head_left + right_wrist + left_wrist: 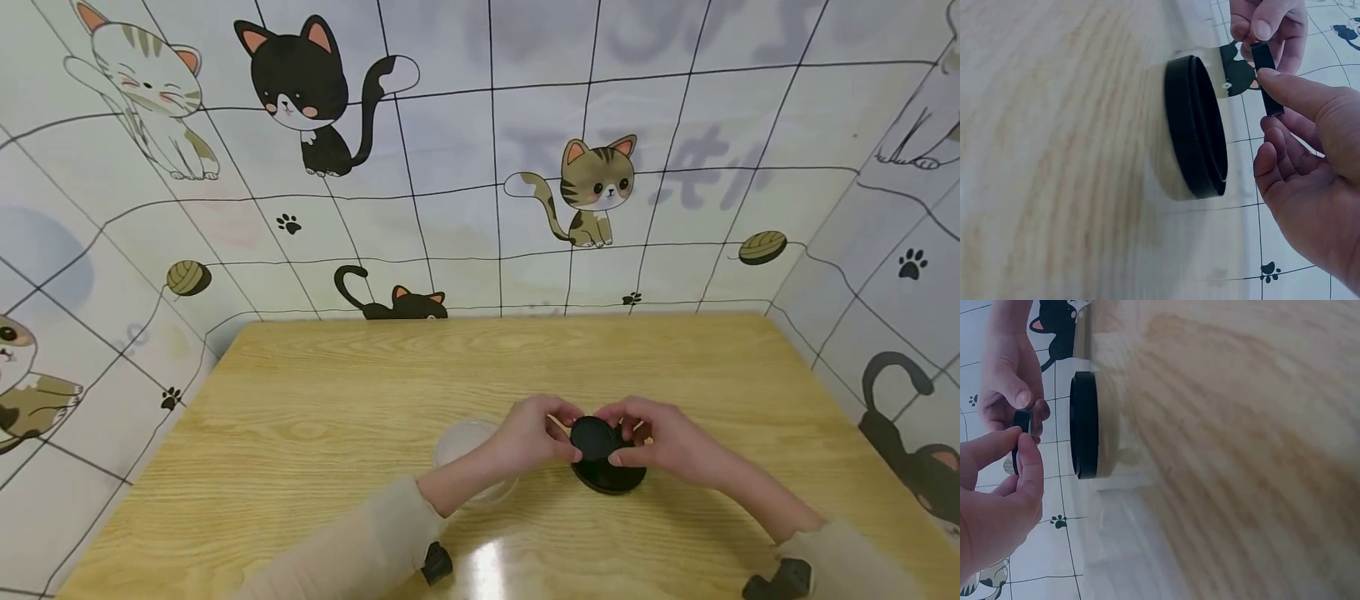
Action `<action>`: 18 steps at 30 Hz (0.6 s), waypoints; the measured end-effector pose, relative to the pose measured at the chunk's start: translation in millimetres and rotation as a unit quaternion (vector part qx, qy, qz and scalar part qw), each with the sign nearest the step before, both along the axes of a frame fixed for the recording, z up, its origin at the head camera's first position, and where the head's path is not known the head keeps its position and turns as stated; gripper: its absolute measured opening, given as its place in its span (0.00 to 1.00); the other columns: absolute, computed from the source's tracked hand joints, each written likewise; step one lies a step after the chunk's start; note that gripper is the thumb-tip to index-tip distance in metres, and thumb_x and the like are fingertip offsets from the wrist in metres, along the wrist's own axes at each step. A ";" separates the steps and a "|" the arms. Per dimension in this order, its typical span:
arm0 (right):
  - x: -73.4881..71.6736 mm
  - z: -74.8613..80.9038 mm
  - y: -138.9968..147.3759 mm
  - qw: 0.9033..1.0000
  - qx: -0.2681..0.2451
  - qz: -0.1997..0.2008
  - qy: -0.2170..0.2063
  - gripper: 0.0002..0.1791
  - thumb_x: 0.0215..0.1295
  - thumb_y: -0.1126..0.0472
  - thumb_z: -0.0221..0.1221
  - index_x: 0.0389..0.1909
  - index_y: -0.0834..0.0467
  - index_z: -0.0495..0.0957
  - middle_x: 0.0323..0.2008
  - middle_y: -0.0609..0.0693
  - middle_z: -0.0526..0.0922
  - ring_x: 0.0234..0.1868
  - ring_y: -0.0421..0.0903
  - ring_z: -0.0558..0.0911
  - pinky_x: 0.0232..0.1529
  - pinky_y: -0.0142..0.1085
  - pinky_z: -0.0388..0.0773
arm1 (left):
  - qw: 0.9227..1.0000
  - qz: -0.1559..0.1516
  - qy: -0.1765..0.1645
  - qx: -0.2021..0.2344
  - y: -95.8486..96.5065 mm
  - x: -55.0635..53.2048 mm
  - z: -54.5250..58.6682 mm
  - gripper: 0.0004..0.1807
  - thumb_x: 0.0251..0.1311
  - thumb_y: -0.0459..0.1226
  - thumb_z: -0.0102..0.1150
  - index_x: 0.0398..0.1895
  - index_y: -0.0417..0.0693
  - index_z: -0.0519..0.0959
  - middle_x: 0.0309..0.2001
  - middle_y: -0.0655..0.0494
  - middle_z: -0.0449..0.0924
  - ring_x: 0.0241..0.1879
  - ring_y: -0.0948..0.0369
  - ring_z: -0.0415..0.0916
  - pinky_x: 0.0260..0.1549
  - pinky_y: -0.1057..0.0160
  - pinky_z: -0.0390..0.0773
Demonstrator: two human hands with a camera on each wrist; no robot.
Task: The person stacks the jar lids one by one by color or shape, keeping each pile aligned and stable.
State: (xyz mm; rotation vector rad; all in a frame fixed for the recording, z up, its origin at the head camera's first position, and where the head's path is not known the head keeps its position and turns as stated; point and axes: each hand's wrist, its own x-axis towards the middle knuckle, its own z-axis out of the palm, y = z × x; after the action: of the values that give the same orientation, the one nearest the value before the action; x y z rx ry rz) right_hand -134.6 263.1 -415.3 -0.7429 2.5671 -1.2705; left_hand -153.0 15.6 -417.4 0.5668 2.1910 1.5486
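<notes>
Above the table, both hands hold a small black round disc (592, 438) by its edges. My left hand (528, 433) pinches its left side between thumb and fingers. From the right, my right hand (663, 437) grips it, the thumb pressed on it in the right wrist view, where the disc (1271, 97) shows edge-on. Just below lies a wider black round piece (611, 478), like a shallow lid; a raised rim and an inner ring show on this black piece (1194, 131). It stays apart from the disc. A clear round container (456, 438) stands partly hidden behind my left forearm.
The wooden table (360, 392) meets cat-printed cloth walls (465, 208) at its back and sides. Light glares off the table near its front edge. Dark wrist devices (437, 563) sit at both beige sleeves (375, 533).
</notes>
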 end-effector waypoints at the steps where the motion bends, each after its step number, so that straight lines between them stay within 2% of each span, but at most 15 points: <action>1: 0.7 -1.0 0.4 1.000 -0.002 0.001 0.001 0.24 0.61 0.60 0.73 0.57 0.60 0.80 0.41 0.47 0.79 0.36 0.44 0.75 0.36 0.35 0.76 | 1.000 -0.001 0.000 -0.001 0.9 0.8 -1.5 0.24 0.52 0.24 0.75 0.54 0.40 0.83 0.41 0.59 0.77 0.32 0.67 0.80 0.28 0.69 0.78; 8: 6.0 -9.6 2.8 1.000 -0.020 0.004 -0.019 0.26 0.60 0.63 0.73 0.59 0.64 0.79 0.39 0.49 0.79 0.34 0.43 0.75 0.33 0.35 0.76 | 1.000 -0.002 0.007 -0.010 6.1 7.0 -9.3 0.25 0.51 0.23 0.75 0.54 0.37 0.81 0.42 0.54 0.77 0.32 0.68 0.79 0.28 0.69 0.80; 12: 7.7 -13.3 3.5 0.999 -0.015 -0.009 -0.035 0.25 0.61 0.63 0.73 0.58 0.64 0.80 0.35 0.48 0.78 0.34 0.42 0.75 0.33 0.35 0.77 | 1.000 0.007 0.007 -0.009 9.7 9.3 -13.7 0.24 0.50 0.23 0.74 0.53 0.36 0.81 0.41 0.53 0.78 0.31 0.66 0.79 0.27 0.68 0.80; 18: 8.4 -15.8 3.4 0.998 0.001 -0.031 -0.056 0.25 0.61 0.64 0.73 0.58 0.66 0.80 0.36 0.49 0.79 0.34 0.41 0.76 0.31 0.34 0.77 | 1.000 0.013 0.019 -0.022 14.5 8.7 -20.2 0.23 0.50 0.22 0.75 0.51 0.35 0.81 0.39 0.54 0.78 0.29 0.67 0.79 0.26 0.69 0.80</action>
State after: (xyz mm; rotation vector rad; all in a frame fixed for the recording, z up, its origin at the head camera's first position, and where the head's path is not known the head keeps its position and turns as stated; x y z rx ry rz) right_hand -126.1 266.5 -431.1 -0.5779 2.5188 -1.2903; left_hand -144.3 30.1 -437.6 0.5618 2.2625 1.5111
